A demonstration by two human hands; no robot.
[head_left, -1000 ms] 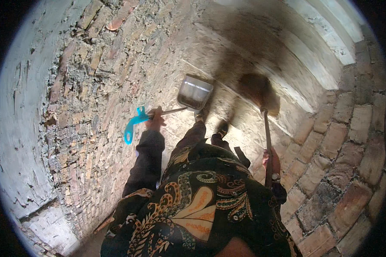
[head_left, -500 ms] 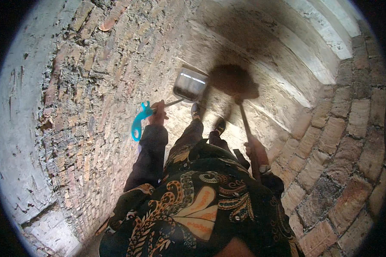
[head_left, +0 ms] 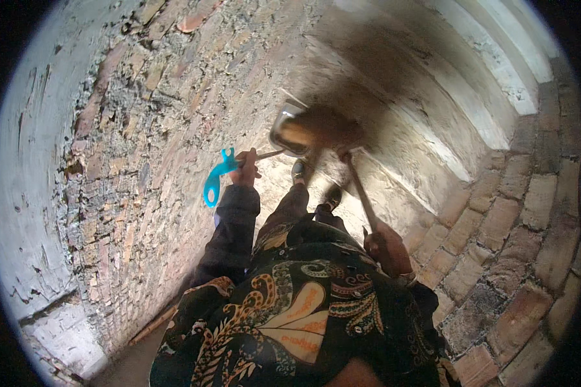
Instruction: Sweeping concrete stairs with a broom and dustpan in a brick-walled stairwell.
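Observation:
My left hand [head_left: 246,169] grips the blue handle [head_left: 215,178] of a metal dustpan [head_left: 288,132], which is held low in front of my feet. My right hand [head_left: 386,250] is closed on the wooden stick of a broom [head_left: 361,197]. The broom's brown head [head_left: 332,126] is blurred and lies right against the pan's mouth. My two dark shoes [head_left: 315,184] stand on the floor just behind the pan. A dark patterned shirt [head_left: 290,316] fills the lower middle of the view.
A rough, flaking brick wall [head_left: 129,148] runs along my left. To the right lie pale stone steps [head_left: 445,109] and a curved brick paving [head_left: 497,258]. The sandy floor strip [head_left: 271,187] between them is narrow.
The broom head has swept left, from right of the dustpan until it covers the pan's mouth. My right hand moved left with the stick. The dustpan stays held low.

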